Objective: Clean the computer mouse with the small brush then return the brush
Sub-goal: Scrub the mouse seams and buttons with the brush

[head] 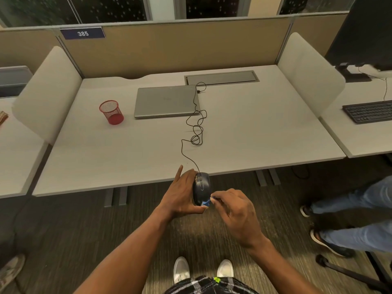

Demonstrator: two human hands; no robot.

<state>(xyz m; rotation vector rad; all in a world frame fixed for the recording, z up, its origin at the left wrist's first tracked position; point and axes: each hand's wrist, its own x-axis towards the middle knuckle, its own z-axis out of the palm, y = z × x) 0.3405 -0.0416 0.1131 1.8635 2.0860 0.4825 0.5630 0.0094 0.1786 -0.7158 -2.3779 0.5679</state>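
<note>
Down at the bottom, white shoes (181, 270) on dark carpet, and both arms reach forward. The left hand (182, 194) grips the computer mouse (201, 184), fingers curled round its far side and thumb under the near end. The mouse is held on edge in the air, just in front of the desk (254, 134) rim and not resting on it. The right hand (235, 213) pinches the small brush (207, 202), fingertips closed tight on its blue handle, with the brush end touching the mouse's near end. Any marking on the mouse is too blurred to read.

From the mouse a thin black cable (197, 132) loops across the desk to the right side of a closed grey laptop (165, 101); its lid mark is too faint to make out. Left of the laptop stands a red mesh cup (111, 112), upright. On the back partition, a blue plate (82, 33) reads "385". Off to the right, on the neighbouring desk, a black keyboard (369, 112) and a dark monitor (364, 32).
</note>
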